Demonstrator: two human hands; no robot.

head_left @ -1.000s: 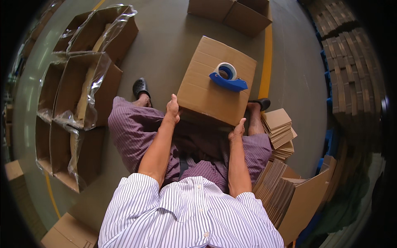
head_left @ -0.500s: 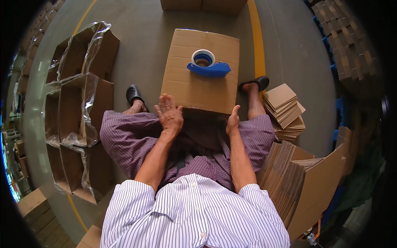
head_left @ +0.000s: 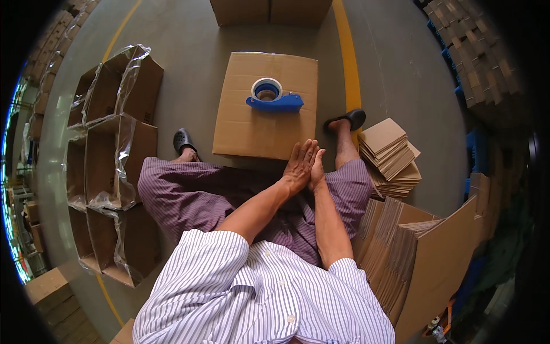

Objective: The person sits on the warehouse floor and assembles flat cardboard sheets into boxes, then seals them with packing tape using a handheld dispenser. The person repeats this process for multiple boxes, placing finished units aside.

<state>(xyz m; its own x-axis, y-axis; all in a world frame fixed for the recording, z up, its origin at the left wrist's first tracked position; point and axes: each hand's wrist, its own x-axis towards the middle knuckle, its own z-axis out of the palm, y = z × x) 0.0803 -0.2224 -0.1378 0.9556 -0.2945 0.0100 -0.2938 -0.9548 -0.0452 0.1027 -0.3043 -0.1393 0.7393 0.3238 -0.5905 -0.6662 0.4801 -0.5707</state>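
My left hand (head_left: 299, 168) and my right hand (head_left: 317, 170) meet palm to palm just off the near right corner of a closed cardboard box (head_left: 240, 135). The fingers of both stretch out flat, and nothing shows between the palms. The box stands on the floor between my legs. On its top lies a blue tape dispenser (head_left: 281, 104) carrying a roll of tape (head_left: 267, 90), its handle toward the right. Most of my right palm is hidden behind the left hand.
Open boxes (head_left: 106, 149) lined with clear plastic stand at the left. By my right foot lie flat cardboard pieces (head_left: 385, 143) in a stack. An open carton (head_left: 435, 264) nearer me holds many folded sheets. Another box (head_left: 269, 14) stands beyond.
My left hand has swung rightward from the near left of the box and come against my right hand. The whole view has shifted slightly; the box and dispenser lie as before.
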